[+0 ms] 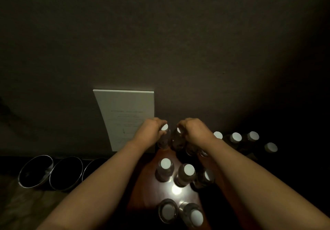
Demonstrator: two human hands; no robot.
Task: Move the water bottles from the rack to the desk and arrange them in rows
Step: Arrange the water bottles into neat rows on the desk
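Clear water bottles with white caps stand on a reddish wooden desk [148, 181]. My left hand [151, 129] grips the neck of one bottle [163, 137] at the desk's far edge, near the wall. Beside it, my right hand [194, 129] grips the neck of a second bottle [176, 140]. Closer to me, three bottles [185, 173] form a row, and two more bottles [180, 212] stand at the near edge. Several bottles [236, 137] stay in the dark at the far right; what they stand on is too dark to see.
A white printed sheet [125, 115] leans against the dark wall behind my left hand. Three dark round bowls with shiny rims [51, 172] line up at the lower left. A bright light reflection [175, 189] lies on the desk.
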